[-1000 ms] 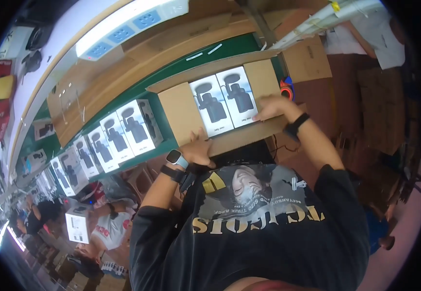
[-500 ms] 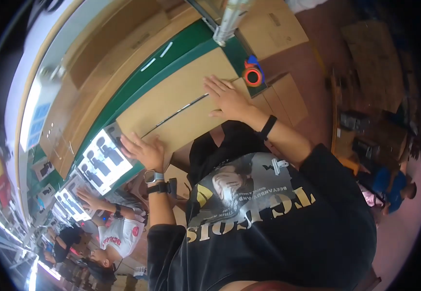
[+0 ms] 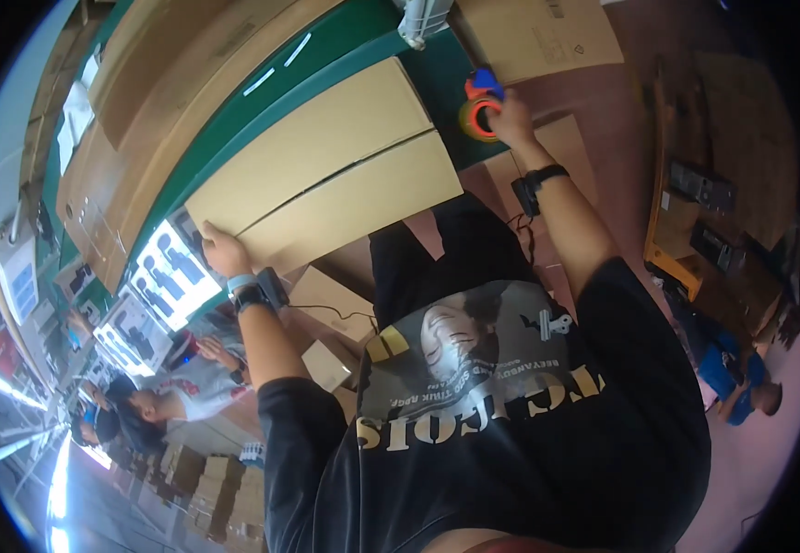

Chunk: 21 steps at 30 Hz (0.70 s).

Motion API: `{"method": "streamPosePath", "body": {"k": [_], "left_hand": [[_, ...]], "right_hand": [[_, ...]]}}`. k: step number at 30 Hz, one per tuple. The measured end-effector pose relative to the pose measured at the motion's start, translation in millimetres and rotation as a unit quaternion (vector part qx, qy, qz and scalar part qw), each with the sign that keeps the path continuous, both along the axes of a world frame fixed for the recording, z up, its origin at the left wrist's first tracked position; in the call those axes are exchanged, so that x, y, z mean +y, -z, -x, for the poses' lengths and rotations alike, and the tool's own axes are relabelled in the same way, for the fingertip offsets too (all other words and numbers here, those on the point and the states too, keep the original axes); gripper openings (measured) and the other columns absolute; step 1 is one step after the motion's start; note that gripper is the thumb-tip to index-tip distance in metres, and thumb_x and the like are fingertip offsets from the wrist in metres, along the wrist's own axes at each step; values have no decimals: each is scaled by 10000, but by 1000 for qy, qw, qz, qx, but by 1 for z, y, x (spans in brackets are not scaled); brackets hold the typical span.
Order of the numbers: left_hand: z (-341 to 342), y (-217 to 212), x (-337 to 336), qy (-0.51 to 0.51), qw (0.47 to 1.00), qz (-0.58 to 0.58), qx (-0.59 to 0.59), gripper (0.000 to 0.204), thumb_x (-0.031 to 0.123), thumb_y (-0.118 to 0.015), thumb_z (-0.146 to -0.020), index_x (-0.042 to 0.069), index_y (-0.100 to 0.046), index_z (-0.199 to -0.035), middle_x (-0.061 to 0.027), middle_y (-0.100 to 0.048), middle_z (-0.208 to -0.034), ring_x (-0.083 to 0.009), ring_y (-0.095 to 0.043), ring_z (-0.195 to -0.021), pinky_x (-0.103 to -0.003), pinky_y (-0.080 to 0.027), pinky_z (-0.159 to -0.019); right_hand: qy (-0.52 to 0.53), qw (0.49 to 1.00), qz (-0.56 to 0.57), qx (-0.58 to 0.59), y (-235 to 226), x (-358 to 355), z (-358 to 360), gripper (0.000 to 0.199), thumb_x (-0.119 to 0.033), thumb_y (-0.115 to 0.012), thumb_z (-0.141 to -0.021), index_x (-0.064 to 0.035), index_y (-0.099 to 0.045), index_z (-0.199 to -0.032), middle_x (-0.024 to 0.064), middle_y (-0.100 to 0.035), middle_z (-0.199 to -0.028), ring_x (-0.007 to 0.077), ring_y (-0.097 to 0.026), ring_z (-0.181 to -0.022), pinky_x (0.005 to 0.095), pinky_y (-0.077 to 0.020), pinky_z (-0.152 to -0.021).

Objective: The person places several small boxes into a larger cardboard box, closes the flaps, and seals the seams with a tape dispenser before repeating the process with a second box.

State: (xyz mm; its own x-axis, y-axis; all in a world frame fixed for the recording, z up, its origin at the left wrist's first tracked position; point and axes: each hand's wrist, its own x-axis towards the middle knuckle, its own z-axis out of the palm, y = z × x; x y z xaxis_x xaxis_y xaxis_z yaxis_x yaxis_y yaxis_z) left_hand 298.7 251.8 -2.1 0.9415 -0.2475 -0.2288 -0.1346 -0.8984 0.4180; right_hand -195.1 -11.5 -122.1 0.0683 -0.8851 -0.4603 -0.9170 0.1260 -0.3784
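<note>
A long brown cardboard box lies in front of me, its two top flaps folded in so that a narrow dark seam runs along the middle. At the box's near left end is my left hand, its fingers closed over the edge. Off the right end, my right hand grips a tape dispenser with an orange-red ring, a blue part and a tape roll. Part of the dispenser is covered by my fingers.
The box rests on a green worktable. Another carton stands at the far right. White printed boxes lie at the left, where co-workers stand. A metal post rises behind the table.
My right hand has left the box top, moved right and taken hold of the tape dispenser. My left hand has slid from the top flaps to the left end.
</note>
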Motion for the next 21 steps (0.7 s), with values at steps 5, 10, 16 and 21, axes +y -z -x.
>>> {"method": "streamPosePath", "body": {"k": [5,10,16,21], "left_hand": [[3,15,-8,-31,993,-98,-58,701,544,-346,-1044,-71,-679,-1093,-314,-693,-1065,-501,-646,-1030,-566,-485,-936],[78,19,-36,52,993,-49,-89,527,451,-363,-1052,-18,-602,-1023,-295,-680,-942,-502,-652,-888,-579,-508,-788],[99,13,-8,115,983,11,-145,503,450,-387,-1040,-5,-594,-981,-269,-681,-960,-477,-658,-838,-555,-519,-738],[117,-6,-2,128,982,35,-136,447,411,-407,-1040,10,-577,-938,-253,-666,-931,-467,-646,-839,-548,-513,-719]], "right_hand": [[196,896,39,-396,-49,-11,40,590,-151,-711,-846,6,-486,-1368,193,-643,-1213,310,-654,-1135,423,-527,-963],[24,867,-104,-487,-217,4,-47,674,-82,-720,-771,-3,-483,-1397,128,-624,-1242,246,-627,-1157,387,-492,-1024],[-231,860,-1,-455,-200,59,-148,607,-76,-753,-704,14,-564,-1274,113,-663,-1104,221,-658,-1014,354,-516,-943],[72,766,-212,-603,-143,-6,-186,225,-171,-696,-793,-60,-619,-974,46,-649,-894,162,-628,-772,291,-518,-717]]}}
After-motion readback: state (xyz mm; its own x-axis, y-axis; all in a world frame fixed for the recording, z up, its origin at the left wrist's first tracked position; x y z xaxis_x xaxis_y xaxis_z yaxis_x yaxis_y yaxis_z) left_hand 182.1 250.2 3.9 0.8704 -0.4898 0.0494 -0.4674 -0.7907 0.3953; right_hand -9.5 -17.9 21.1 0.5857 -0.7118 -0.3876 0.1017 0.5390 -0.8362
